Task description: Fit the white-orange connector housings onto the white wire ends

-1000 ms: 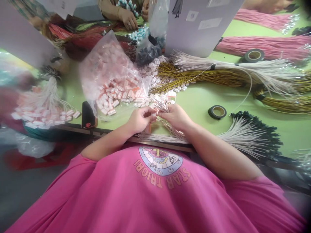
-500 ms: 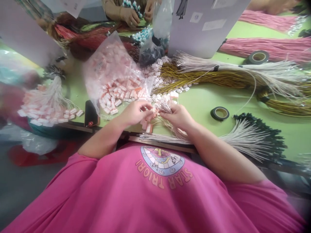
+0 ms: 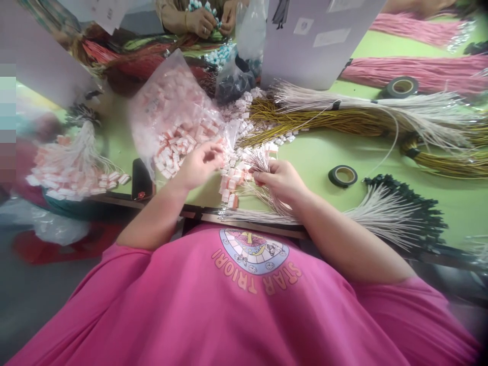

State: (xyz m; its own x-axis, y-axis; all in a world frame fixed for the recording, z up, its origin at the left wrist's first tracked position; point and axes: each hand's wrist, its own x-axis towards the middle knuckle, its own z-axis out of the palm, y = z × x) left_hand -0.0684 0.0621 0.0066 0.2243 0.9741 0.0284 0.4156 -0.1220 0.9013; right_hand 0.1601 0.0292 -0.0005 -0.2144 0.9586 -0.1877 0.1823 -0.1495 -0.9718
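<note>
Hands: two, my own, seen from my remote seat through the head camera.
Right hand (image 3: 280, 178): thumb and fingers pinch one bunch of white wires (image 3: 259, 158), its tips fanning upward just above the surface (image 3: 308, 157).
Left hand (image 3: 200, 161): one, half-curled and blurred, over the edge of the loose housings (image 3: 168, 162); I cannot tell whether its fingertips grip anything.
Fitted cluster (image 3: 229, 189): one group of white-and-orange housings, between my hands and just left of the right; they overlap too closely to count.
Clear bag (image 3: 163, 96): one, beyond my left hand, with housings inside and spilling from its mouth; too many to count.
Tape rolls: two, a nearer roll (image 3: 333, 178) right of my right hand and a farther roll (image 3: 389, 89) beside the white bundle (image 3: 366, 103).
Pink bundles (image 3: 419, 73): two, at far right.
Finished-looking sheaf (image 3: 76, 162): one, white wires ending in housings, at far left.
Co-worker's hands (image 3: 200, 23): two, across the surface, holding blue-and-white pieces (image 3: 219, 23).
</note>
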